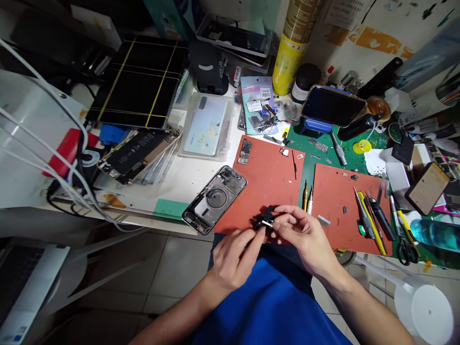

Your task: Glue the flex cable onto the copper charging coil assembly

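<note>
The left hand (233, 261) and right hand (306, 234) share a nearly closed fingertip grip — a small black part (265, 214) pinched between them, by the orange mat (270, 175).

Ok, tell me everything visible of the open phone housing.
The phone housing is a slim, round-cornered shell with a bright metallic-looking rim, grey interior and dark ring near its middle. It lies open side up, aslant, partly on the white tabletop, partly over the orange mat. The left hand is apart.
</note>
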`<action>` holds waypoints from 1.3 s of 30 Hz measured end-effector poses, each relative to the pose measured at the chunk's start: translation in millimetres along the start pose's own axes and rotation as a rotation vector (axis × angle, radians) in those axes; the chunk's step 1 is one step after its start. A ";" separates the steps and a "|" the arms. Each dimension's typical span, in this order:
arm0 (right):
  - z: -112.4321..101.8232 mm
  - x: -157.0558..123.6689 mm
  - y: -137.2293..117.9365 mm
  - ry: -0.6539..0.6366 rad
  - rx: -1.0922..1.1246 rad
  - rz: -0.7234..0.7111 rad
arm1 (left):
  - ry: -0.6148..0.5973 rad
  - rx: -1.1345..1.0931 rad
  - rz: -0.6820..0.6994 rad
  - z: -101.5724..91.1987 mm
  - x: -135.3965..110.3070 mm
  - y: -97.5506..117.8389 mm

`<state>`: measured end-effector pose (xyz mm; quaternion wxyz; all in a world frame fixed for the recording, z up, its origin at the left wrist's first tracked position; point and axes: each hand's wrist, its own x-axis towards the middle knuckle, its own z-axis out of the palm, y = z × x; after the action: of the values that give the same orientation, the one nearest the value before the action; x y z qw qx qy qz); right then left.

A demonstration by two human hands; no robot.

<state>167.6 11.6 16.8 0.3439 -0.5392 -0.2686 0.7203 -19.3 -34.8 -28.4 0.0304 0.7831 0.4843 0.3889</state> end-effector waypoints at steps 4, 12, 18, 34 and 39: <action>0.1 -8.6 5.4 0.021 0.008 -0.046 | -0.177 -0.594 -0.749 -11.7 -2.5 29.7; 7.8 -38.6 12.4 0.128 -0.027 -0.256 | -0.221 -1.185 -1.267 -9.4 11.8 53.5; 15.2 -47.1 35.6 0.292 -0.170 -0.439 | -0.037 -1.435 -1.411 -1.2 24.3 55.8; -10.0 -44.3 33.4 0.261 -0.825 -0.763 | -0.185 -1.499 -1.404 4.1 33.0 35.0; -23.3 -36.3 21.1 0.027 -1.113 -0.949 | -0.278 -1.412 -1.327 3.9 28.6 29.1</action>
<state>192.3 -29.6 16.0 0.2973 -0.4685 -0.7954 0.2440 11.1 -26.6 -2.2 0.7617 0.1919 0.4744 0.3975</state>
